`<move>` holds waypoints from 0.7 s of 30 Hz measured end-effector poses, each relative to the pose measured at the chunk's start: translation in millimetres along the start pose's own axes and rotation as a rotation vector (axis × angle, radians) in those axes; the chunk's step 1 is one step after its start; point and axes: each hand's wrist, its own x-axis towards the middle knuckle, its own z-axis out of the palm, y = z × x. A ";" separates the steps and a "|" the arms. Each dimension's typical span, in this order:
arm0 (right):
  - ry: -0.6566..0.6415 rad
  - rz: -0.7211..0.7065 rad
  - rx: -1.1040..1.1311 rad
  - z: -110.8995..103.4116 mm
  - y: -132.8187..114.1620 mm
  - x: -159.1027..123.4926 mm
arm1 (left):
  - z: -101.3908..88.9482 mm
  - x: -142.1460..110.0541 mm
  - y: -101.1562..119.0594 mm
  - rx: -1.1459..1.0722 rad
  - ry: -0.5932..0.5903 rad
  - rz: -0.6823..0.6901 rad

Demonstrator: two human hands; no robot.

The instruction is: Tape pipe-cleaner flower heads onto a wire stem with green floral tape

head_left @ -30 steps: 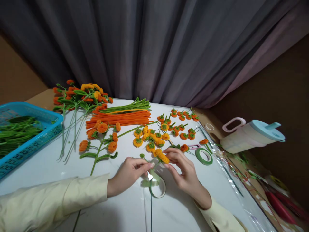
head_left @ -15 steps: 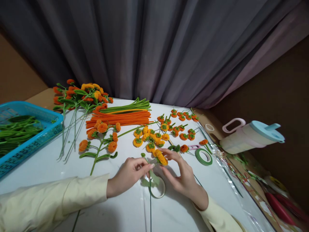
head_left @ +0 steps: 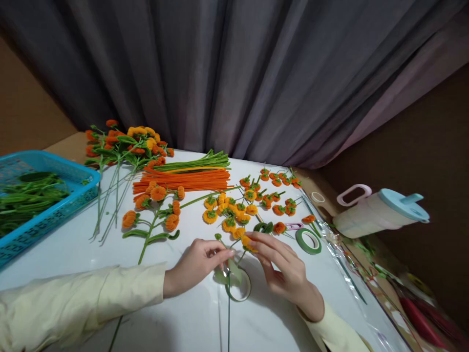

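Note:
Near the middle of the table, my left hand pinches a thin dark green stem wire that hangs downward. A small green bud pokes up above those fingertips. Pale green floral tape runs from the pinch, and its roll lies just below. My right hand has its thumb and fingers closed around a yellow pipe-cleaner flower, whose thin stem slants down toward the left fingertips. Another yellow flower sits just beyond it; whether the two are joined I cannot tell.
Loose yellow flowers and orange flowers lie beyond the hands. Orange pipe cleaners, a flower spray and a blue basket are leftward. At right are green tape and a tumbler.
My right hand has turned, and its fingers have folded over the yellow flower, showing a stem beneath. The left hand keeps its pinch. The view has shifted slightly.

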 end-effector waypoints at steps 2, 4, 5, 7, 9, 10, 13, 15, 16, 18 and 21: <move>-0.060 -0.103 -0.027 -1.5 0.8 3.4 | 0.0 0.4 0.6 -0.009 -0.006 0.013; -0.138 -0.154 -0.032 -1.8 1.2 8.9 | -0.1 0.7 1.4 -0.016 -0.014 0.023; -0.166 -0.157 -0.030 -1.2 1.4 11.9 | -0.1 0.6 1.7 -0.021 -0.018 0.027; -0.177 -0.129 -0.002 1.7 1.8 16.9 | -0.2 0.4 1.9 -0.038 -0.025 0.029; -0.160 -0.095 0.038 6.2 2.1 19.7 | -0.2 0.0 1.4 -0.063 -0.033 0.022; -0.157 -0.079 0.056 8.4 2.2 20.3 | -0.2 -0.2 0.9 -0.076 -0.037 0.017; -0.169 -0.042 0.096 12.6 1.9 20.6 | 0.1 0.0 -0.6 -0.107 -0.050 0.003; -0.173 -0.027 0.125 13.1 1.9 20.6 | 0.3 0.5 -0.6 -0.120 -0.057 0.002; -0.171 -0.024 0.138 13.0 2.0 20.5 | 0.4 0.7 -0.1 -0.124 -0.059 0.000; -0.163 -0.023 0.149 12.8 2.8 20.1 | 0.3 1.2 1.5 -0.132 -0.063 -0.007; -0.150 -0.021 0.151 13.5 4.3 18.5 | -0.2 1.7 4.1 -0.151 -0.082 -0.016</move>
